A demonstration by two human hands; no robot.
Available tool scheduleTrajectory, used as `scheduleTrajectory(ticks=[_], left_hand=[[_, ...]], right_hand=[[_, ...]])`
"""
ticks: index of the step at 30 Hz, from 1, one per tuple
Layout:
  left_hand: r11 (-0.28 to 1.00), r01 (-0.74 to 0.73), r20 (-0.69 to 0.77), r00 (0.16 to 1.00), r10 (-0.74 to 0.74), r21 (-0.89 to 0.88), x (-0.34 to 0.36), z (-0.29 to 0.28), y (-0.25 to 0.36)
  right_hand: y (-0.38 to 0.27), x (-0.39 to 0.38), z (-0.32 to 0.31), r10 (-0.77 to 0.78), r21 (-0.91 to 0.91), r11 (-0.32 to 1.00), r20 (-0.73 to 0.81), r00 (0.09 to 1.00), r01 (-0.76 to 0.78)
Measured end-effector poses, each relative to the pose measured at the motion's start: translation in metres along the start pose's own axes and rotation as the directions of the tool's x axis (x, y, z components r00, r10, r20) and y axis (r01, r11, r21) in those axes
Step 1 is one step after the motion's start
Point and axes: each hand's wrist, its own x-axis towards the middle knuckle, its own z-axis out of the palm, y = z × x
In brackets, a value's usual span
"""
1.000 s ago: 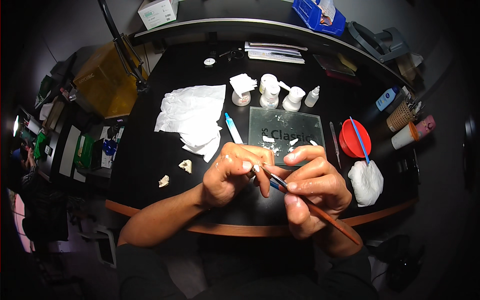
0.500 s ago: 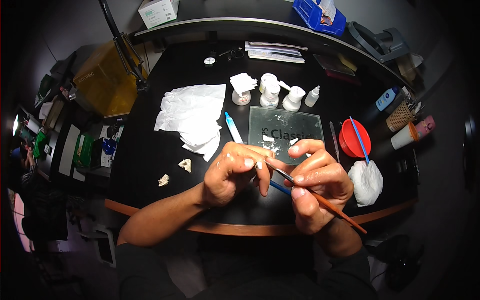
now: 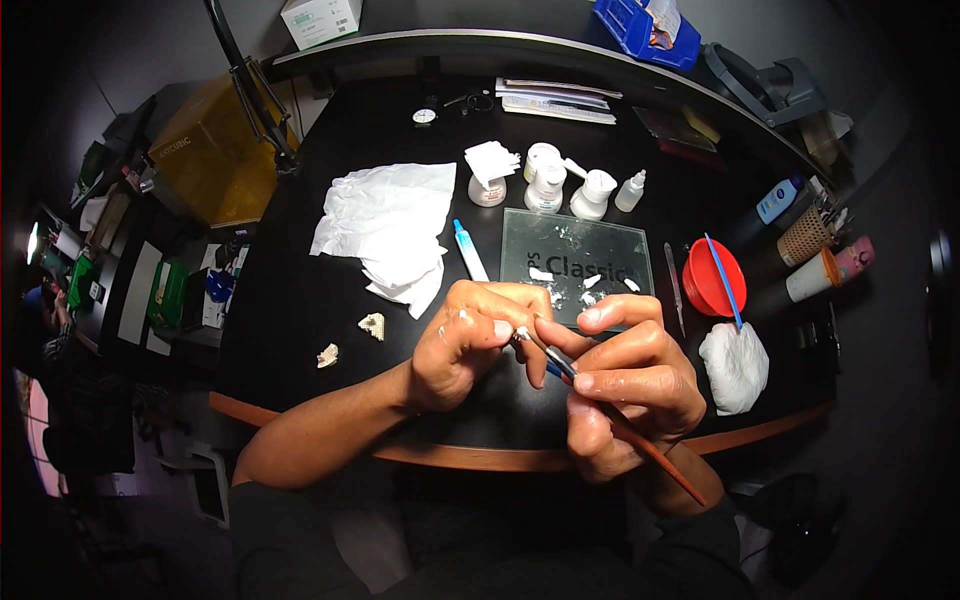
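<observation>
My left hand (image 3: 462, 345) is pinched on a small whitish piece (image 3: 521, 334), too small and too covered to name. In my right hand (image 3: 640, 385) is a slim paintbrush (image 3: 655, 455) with a dark ferrule and an orange-brown handle. Its tip meets or nearly meets the small piece. Between the hands shows a bit of a blue stick (image 3: 553, 369), mostly hidden by fingers; which hand bears it is unclear. White smears mark my fingers. Just beyond lies a glass slab (image 3: 625, 240) with white lumps and powder on it.
Several white bottles (image 3: 545, 190) stand behind the slab. A blue-and-white tube (image 3: 468, 250) and white tissues (image 3: 385, 215) lie left, near two pale toothed models (image 3: 372, 326). At right are a red bowl (image 3: 700, 285) with a blue stick and a white wad (image 3: 735, 370).
The brush has tilted more steeply, its handle end swinging down and left. My right fingers have closed in nearer the left hand, and less of the blue stick shows.
</observation>
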Motion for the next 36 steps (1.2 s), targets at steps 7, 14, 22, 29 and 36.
scheduleTrajectory(ticks=[7, 14, 22, 29, 36], left_hand=[[0.999, -0.039, 0.01, 0.999, 0.039, -0.028, 0.005, 0.006, -0.001], [0.994, -0.092, -0.015, 0.996, 0.093, 0.05, 0.006, -0.005, 0.002], [0.992, -0.061, -0.01, 0.998, 0.063, 0.111, 0.01, -0.001, 0.012], [0.988, -0.049, -0.014, 0.999, 0.052, 0.147, 0.008, -0.002, 0.013], [0.987, -0.052, 0.004, 0.999, 0.052, 0.152, 0.011, -0.003, 0.011]], right_hand=[[-0.005, -0.001, -0.005, 0.006, -0.037, 0.999, 0.018, 1.0, -0.005], [0.018, -0.019, -0.065, 0.222, -0.1, 0.967, -0.132, 0.966, -0.236], [0.037, -0.068, -0.105, 0.72, -0.138, 0.62, -0.289, 0.631, -0.772], [0.039, -0.071, -0.101, 0.693, -0.228, 0.625, -0.278, 0.665, -0.747], [0.044, -0.071, -0.102, 0.687, -0.2, 0.629, -0.307, 0.658, -0.751]])
